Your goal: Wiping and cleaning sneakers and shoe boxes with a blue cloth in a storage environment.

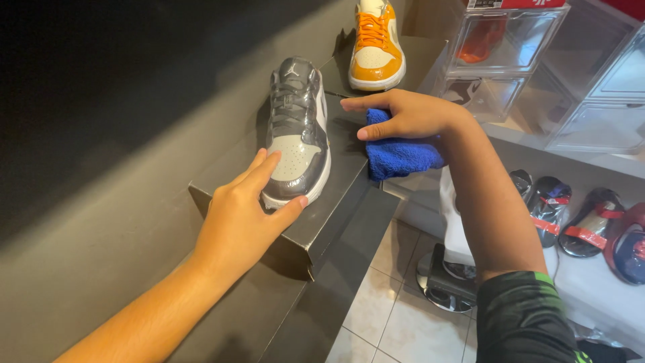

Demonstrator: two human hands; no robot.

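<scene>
A shiny grey and white sneaker [296,124] stands on a dark box-shaped shelf block [336,202] against the wall. My left hand [245,215] rests on the sneaker's toe, fingers spread over the toe cap and thumb along the sole's front. My right hand [406,115] holds a folded blue cloth [396,153] just to the right of the sneaker, at the block's right edge, index finger stretched toward the shoe.
An orange and white sneaker [374,47] sits on a higher block behind. Clear plastic shoe boxes [537,60] are stacked at the right. Several sandals [578,222] lie on a low white shelf. Tiled floor [396,309] and a chrome stand base [443,282] lie below.
</scene>
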